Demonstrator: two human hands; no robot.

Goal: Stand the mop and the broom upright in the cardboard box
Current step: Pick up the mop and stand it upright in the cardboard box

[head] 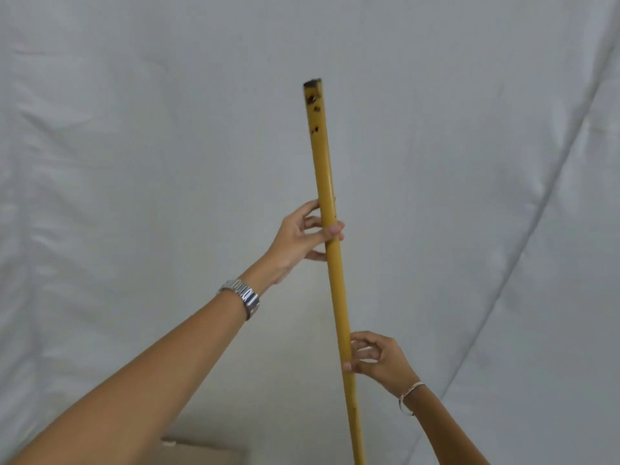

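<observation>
Left hand: your left hand (303,238) is high on the yellow pole (330,250), fingers loosely curled around it, thumb in front and fingertips (333,229) wrapping over the far side.
Right hand: your right hand (379,359) is lower down, fingers half-curled, thumb and fingertips touching the pole's right side in a light pinch.
Wrists: a metal watch (246,297) sits on your left wrist, a thin bracelet (409,394) on your right.
Pole: nearly upright, leaning slightly left at the top; its chipped upper end (313,92) is well above your left hand. Whether it belongs to the mop or the broom cannot be told; its head is out of view.
Box: a cardboard corner (201,453) shows at the bottom edge, left of the pole.
Room: wrinkled white sheeting (134,129) fills the background.
</observation>
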